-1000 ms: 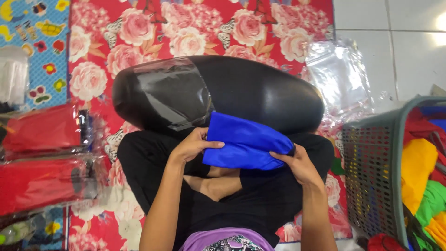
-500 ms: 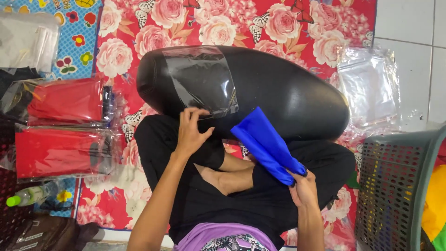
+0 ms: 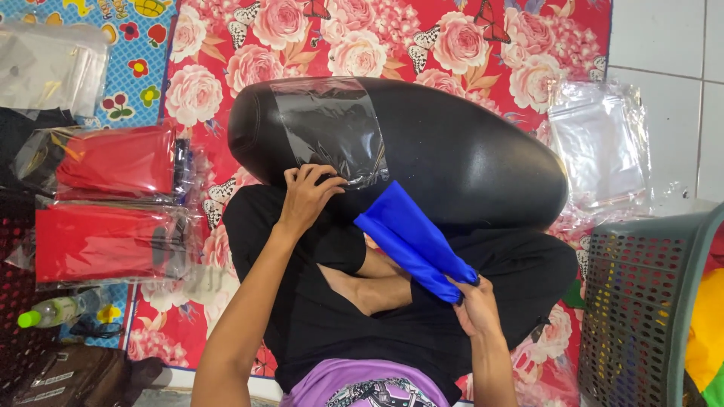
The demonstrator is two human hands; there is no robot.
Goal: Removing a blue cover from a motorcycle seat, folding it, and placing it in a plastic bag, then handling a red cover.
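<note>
Folded blue cloth [image 3: 415,240] in right hand [image 3: 473,305]

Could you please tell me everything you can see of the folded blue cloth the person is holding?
The blue cloth is a plain, bright, smooth-looking fabric, folded into a long narrow bundle. It slants from upper left to lower right across the person's lap. The right hand pinches its lower end; its upper end lies against the black cushion. The left hand is apart from it, on the cushion's clear plastic.
</note>
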